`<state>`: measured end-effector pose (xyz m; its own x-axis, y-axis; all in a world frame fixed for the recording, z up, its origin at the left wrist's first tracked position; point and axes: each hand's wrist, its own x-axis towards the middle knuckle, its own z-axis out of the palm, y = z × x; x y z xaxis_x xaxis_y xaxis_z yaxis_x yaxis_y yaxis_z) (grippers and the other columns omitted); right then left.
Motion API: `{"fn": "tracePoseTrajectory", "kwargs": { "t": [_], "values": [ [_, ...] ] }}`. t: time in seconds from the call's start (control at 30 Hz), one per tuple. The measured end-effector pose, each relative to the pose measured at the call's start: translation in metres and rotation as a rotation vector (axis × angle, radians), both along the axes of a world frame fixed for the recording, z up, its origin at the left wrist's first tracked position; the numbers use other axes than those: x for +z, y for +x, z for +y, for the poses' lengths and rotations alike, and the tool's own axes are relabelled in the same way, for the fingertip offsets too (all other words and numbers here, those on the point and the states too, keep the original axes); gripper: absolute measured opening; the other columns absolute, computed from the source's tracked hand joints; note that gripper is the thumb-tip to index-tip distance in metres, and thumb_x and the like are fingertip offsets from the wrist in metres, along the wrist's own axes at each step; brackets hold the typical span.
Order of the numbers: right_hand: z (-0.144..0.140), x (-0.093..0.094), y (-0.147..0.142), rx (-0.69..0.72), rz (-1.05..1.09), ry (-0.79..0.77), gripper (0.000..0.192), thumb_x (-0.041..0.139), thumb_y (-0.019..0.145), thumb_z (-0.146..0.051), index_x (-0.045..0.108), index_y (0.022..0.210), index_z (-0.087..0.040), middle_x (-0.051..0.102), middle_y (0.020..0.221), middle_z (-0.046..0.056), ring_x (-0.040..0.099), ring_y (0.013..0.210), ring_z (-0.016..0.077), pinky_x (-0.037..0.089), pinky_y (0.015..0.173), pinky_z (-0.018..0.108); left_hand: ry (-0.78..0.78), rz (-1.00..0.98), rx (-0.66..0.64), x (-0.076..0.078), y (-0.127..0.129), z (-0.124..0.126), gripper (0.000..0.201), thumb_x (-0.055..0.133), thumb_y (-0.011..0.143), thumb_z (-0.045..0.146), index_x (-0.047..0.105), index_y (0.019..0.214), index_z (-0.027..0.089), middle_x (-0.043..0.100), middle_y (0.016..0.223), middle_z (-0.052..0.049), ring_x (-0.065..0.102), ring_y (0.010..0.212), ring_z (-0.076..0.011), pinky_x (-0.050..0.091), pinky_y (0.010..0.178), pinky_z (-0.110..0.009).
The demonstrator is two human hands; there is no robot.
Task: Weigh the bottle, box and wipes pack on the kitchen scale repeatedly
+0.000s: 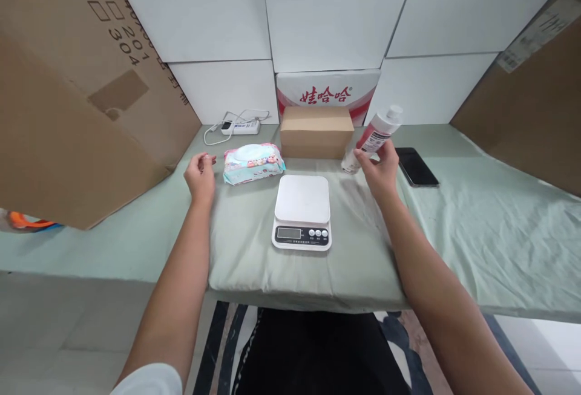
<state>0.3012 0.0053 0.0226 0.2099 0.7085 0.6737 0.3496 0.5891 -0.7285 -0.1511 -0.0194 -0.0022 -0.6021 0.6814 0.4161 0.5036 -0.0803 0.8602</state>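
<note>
The right hand, just right of the frame's middle, grips a red and white bottle with its fingers wrapped around the lower part, so the bottle leans with its white cap up toward the upper right and its base close to the table; the tilt fits a bottle held from the side rather than from above. The left hand, left of centre, hangs just above the green cloth with fingers loosely curled and holding nothing, close to a pack of wet wipes that lies flat just to its right. Between the two hands, at the middle of the frame, sits a white kitchen scale with its display and buttons turned toward the person, so it can be read from where they sit; its plate is bare. Behind the scale a small cardboard box stands against the wall. A dark phone lies flat to the right of the bottle, and a power strip with its cord rests at the back, left of the box.
</note>
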Motion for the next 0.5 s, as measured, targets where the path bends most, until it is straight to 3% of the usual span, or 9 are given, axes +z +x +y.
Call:
{"fn": "tracePoseTrajectory", "kwargs": {
  "t": [0.1, 0.23, 0.5],
  "values": [
    [-0.030, 0.013, -0.043, 0.233, -0.029, -0.019, 0.055, 0.079, 0.084, -0.065, 0.062, 0.117, -0.024, 0.073, 0.108, 0.009, 0.071, 0.094, 0.0237, 0.058, 0.063, 0.031, -0.014, 0.015, -0.030, 0.000, 0.002, -0.002, 0.033, 0.048, 0.100, 0.041, 0.065, 0.116, 0.018, 0.082, 0.113, -0.012, 0.080, 0.103, -0.0214, 0.061, 0.091, -0.032],
    [-0.062, 0.014, -0.089, 0.423, -0.095, -0.103, 0.062, 0.081, 0.081, -0.067, 0.065, 0.123, -0.024, 0.076, 0.114, 0.009, 0.073, 0.094, 0.0240, 0.058, 0.062, 0.031, -0.046, 0.015, -0.046, -0.001, 0.002, -0.006, 0.037, 0.046, 0.101, 0.043, 0.065, 0.120, 0.017, 0.082, 0.113, -0.013, 0.080, 0.103, -0.0197, 0.060, 0.090, -0.030],
    [-0.072, 0.007, -0.100, 0.473, -0.100, -0.155, 0.062, 0.082, 0.082, -0.062, 0.066, 0.127, -0.023, 0.077, 0.120, 0.009, 0.072, 0.099, 0.0230, 0.055, 0.064, 0.030, -0.006, 0.012, -0.078, -0.006, 0.002, -0.003, 0.040, 0.050, 0.098, 0.044, 0.067, 0.120, 0.015, 0.082, 0.106, -0.014, 0.081, 0.098, -0.0202, 0.059, 0.089, -0.027]
  ]
}}
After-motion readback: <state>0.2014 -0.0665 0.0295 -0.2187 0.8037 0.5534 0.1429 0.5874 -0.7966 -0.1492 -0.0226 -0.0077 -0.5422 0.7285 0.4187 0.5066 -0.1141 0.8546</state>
